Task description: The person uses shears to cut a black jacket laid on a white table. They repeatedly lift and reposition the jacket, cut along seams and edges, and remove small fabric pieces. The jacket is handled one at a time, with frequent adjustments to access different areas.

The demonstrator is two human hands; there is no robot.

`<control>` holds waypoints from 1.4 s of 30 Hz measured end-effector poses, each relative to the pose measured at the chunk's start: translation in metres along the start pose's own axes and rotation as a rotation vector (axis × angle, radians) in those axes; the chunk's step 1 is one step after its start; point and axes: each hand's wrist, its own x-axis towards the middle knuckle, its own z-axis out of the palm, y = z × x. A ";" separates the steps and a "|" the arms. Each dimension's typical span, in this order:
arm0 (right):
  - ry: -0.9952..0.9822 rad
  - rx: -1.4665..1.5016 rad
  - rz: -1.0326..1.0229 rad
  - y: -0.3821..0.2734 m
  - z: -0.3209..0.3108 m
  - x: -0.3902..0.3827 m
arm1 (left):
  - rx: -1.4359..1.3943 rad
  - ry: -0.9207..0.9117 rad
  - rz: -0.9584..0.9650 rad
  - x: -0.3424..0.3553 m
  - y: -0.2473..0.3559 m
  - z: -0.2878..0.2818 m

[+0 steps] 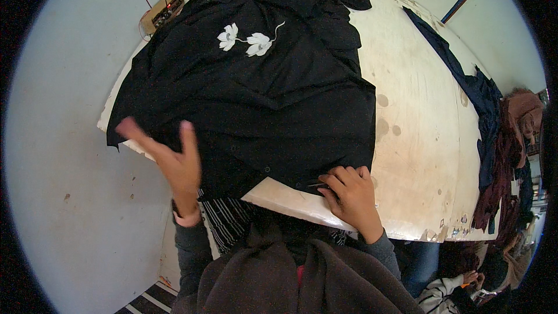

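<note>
A black garment point(244, 110) with folds and wrinkles is spread over the pale table, its near edge close to me. White flower shapes point(258, 43) decorate its far half. Small round buttons point(267, 169) show near the front edge. My left hand point(179, 166) hovers over the garment's near left part, fingers spread, slightly blurred, holding nothing. At the near right edge of the cloth, my right hand point(351, 195) is closed around a thin shiny metal tool point(317, 185). Only its narrow tip shows, pointing left over the cloth; the rest is hidden in my fingers.
The pale, stained tabletop point(421, 139) stretches right of the garment. Dark blue cloth point(474, 90) and maroon cloth point(497, 180) lie along its right edge. A small box with wires point(164, 13) stands at the far left. Another person's hand point(471, 279) appears at lower right.
</note>
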 end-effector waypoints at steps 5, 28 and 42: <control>-0.038 -0.019 0.040 -0.009 -0.011 0.000 | -0.235 -0.929 0.283 -0.061 0.060 0.003; -0.044 -0.037 0.003 -0.010 -0.005 0.001 | -0.260 -1.054 0.168 -0.095 0.050 0.016; 0.416 0.345 0.658 0.053 -0.029 -0.017 | -0.270 -1.109 0.121 -0.078 0.037 0.008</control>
